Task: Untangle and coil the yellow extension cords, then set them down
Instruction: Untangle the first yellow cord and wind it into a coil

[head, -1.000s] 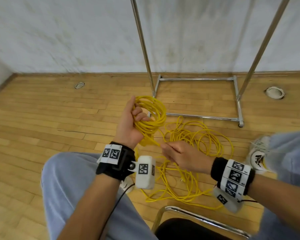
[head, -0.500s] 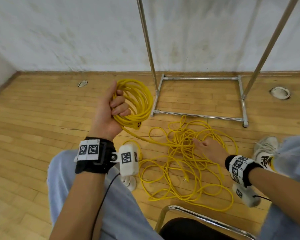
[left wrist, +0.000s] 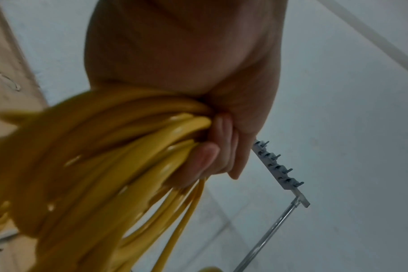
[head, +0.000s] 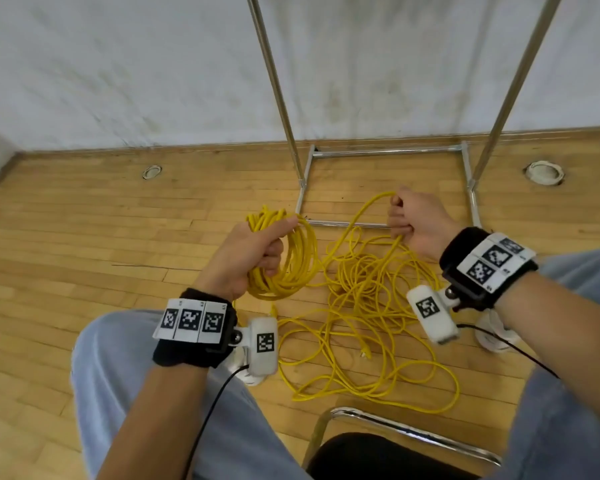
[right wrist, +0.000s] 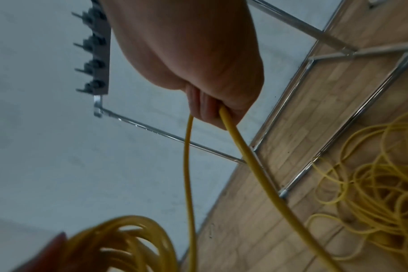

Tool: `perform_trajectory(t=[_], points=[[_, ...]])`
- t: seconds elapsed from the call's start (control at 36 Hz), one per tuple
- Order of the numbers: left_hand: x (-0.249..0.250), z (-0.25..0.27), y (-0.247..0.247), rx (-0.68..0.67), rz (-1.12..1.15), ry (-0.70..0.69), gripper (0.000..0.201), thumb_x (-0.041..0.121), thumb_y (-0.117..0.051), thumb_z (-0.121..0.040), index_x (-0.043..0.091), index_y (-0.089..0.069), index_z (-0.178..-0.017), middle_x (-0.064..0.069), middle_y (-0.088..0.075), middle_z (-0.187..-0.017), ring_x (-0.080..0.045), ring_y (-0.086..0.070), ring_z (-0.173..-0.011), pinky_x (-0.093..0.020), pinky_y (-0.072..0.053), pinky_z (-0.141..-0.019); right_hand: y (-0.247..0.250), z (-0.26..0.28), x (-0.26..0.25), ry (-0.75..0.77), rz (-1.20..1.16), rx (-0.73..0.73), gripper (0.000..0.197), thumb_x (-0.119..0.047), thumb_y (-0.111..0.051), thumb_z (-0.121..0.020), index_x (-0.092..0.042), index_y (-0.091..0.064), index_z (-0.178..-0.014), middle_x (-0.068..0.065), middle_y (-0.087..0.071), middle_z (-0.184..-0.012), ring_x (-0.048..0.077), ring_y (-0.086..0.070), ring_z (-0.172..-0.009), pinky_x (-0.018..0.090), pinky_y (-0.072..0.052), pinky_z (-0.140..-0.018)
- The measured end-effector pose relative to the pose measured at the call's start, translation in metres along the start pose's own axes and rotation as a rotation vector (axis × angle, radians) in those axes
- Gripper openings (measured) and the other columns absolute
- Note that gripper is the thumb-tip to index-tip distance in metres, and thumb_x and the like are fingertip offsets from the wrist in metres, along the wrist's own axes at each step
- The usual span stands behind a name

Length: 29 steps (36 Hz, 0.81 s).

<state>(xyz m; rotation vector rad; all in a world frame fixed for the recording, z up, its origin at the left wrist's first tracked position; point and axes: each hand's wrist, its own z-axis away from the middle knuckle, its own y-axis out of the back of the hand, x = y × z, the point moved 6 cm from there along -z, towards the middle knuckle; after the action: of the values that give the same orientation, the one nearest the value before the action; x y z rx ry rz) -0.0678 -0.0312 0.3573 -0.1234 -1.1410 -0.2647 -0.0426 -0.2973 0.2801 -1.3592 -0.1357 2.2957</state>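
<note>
My left hand (head: pixel 253 252) grips a coil of yellow cord (head: pixel 293 258) of several loops, held above the floor; the left wrist view shows the fingers (left wrist: pixel 207 160) curled round the bundled strands (left wrist: pixel 119 156). My right hand (head: pixel 414 225) is raised to the right of it and grips a single strand of yellow cord (head: pixel 371 209), which arcs over the fist and runs down both ways. The right wrist view shows that strand (right wrist: pixel 238 139) leaving the closed fingers (right wrist: pixel 205 108). A loose tangle of yellow cord (head: pixel 368 327) lies on the wooden floor below both hands.
A chrome garment rack (head: pixel 388 154) stands against the white wall, its base bar just behind the hands. Round floor fittings (head: pixel 542 172) sit at far right and far left. A chrome chair frame (head: pixel 413 431) is between my knees; a white shoe (head: pixel 496 336) is at right.
My right hand reached down to the tangle, took hold of a strand and lifted it up to the right. My left hand with the coil rose, then came back lower toward centre.
</note>
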Motion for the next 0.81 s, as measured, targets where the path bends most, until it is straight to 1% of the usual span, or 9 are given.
perform_trajectory(t=[0.08, 0.14, 0.22, 0.33, 0.42, 0.53, 0.64, 0.72, 0.81], points=[[0.000, 0.002, -0.010, -0.071, 0.008, 0.008, 0.038, 0.033, -0.072, -0.091, 0.024, -0.043, -0.068, 0.003, -0.024, -0.059, -0.010, -0.024, -0.041, -0.023, -0.026, -0.043, -0.002, 0.002, -0.014, -0.038, -0.122, -0.038, 0.034, -0.018, -0.035, -0.108, -0.018, -0.041, -0.075, -0.006, -0.035, -0.052, 0.005, -0.027, -0.037, 0.017, -0.020, -0.033], [0.000, 0.004, -0.016, -0.123, 0.002, 0.010, 0.039, 0.035, -0.072, -0.087, 0.024, -0.040, -0.068, 0.004, -0.024, -0.056, -0.009, -0.022, -0.040, -0.022, -0.024, -0.043, -0.004, 0.003, -0.020, -0.049, -0.158, -0.057, 0.035, -0.020, -0.032, -0.111, -0.017, -0.041, -0.077, -0.004, -0.038, -0.058, 0.005, -0.029, -0.037, 0.017, -0.021, -0.034], [-0.002, 0.006, -0.022, -0.203, 0.026, 0.032, 0.044, 0.035, -0.076, -0.088, 0.024, -0.038, -0.071, 0.006, -0.021, -0.053, -0.008, -0.020, -0.038, -0.021, -0.020, -0.043, -0.010, 0.004, -0.023, -0.038, -0.145, -0.056, 0.036, -0.020, -0.028, -0.112, -0.017, -0.040, -0.079, -0.002, -0.040, -0.065, 0.005, -0.030, -0.037, 0.016, -0.021, -0.035], [-0.005, 0.007, -0.025, -0.278, 0.129, 0.083, 0.035, 0.036, -0.071, -0.085, 0.021, -0.041, -0.076, 0.010, -0.023, -0.047, -0.005, -0.021, -0.034, -0.023, -0.016, -0.042, -0.012, 0.000, -0.019, -0.041, -0.131, -0.021, 0.036, -0.018, -0.026, -0.111, -0.017, -0.041, -0.078, -0.001, -0.043, -0.066, 0.006, -0.029, -0.041, 0.017, -0.021, -0.036], [-0.007, 0.007, -0.024, -0.290, 0.171, 0.115, 0.032, 0.037, -0.071, -0.083, 0.018, -0.046, -0.074, 0.010, -0.024, -0.046, -0.005, -0.023, -0.033, -0.021, -0.020, -0.040, -0.011, -0.005, -0.018, -0.043, -0.141, 0.018, 0.036, -0.017, -0.028, -0.110, -0.016, -0.043, -0.078, 0.000, -0.048, -0.067, 0.006, -0.031, -0.039, 0.018, -0.023, -0.035], [-0.009, 0.005, -0.024, -0.231, 0.100, 0.130, 0.034, 0.039, -0.072, -0.082, 0.018, -0.048, -0.072, 0.008, -0.025, -0.046, -0.006, -0.023, -0.034, -0.019, -0.024, -0.039, -0.016, -0.006, -0.026, 0.009, -0.117, 0.036, 0.034, -0.016, -0.034, -0.109, -0.015, -0.049, -0.078, 0.002, -0.055, -0.069, 0.006, -0.035, -0.037, 0.018, -0.024, -0.035], [-0.013, 0.005, -0.029, -0.223, 0.007, 0.144, 0.035, 0.039, -0.072, -0.086, 0.018, -0.049, -0.070, 0.006, -0.024, -0.049, -0.008, -0.021, -0.036, -0.019, -0.023, -0.039, -0.032, 0.008, -0.039, 0.076, -0.062, -0.064, 0.033, -0.019, -0.040, -0.109, -0.010, -0.058, -0.083, 0.002, -0.061, -0.071, 0.005, -0.038, -0.042, 0.016, -0.024, -0.038], [-0.016, 0.005, -0.037, -0.177, -0.157, 0.122, 0.038, 0.041, -0.070, -0.093, 0.018, -0.049, -0.071, 0.004, -0.026, -0.053, -0.009, -0.021, -0.040, -0.018, -0.020, -0.040, -0.053, 0.028, -0.046, 0.143, 0.050, -0.224, 0.032, -0.020, -0.043, -0.108, -0.005, -0.066, -0.091, 0.001, -0.060, -0.070, 0.007, -0.039, -0.048, 0.017, -0.024, -0.040], [-0.023, 0.006, -0.047, -0.094, -0.137, 0.099, 0.044, 0.055, -0.061, -0.096, 0.018, -0.051, -0.073, 0.003, -0.028, -0.055, -0.011, -0.022, -0.046, -0.020, -0.019, -0.042, -0.075, 0.052, -0.046, 0.205, 0.187, -0.401, 0.035, -0.020, -0.044, -0.108, 0.002, -0.071, -0.102, 0.001, -0.056, -0.067, 0.010, -0.040, -0.050, 0.020, -0.024, -0.041]])
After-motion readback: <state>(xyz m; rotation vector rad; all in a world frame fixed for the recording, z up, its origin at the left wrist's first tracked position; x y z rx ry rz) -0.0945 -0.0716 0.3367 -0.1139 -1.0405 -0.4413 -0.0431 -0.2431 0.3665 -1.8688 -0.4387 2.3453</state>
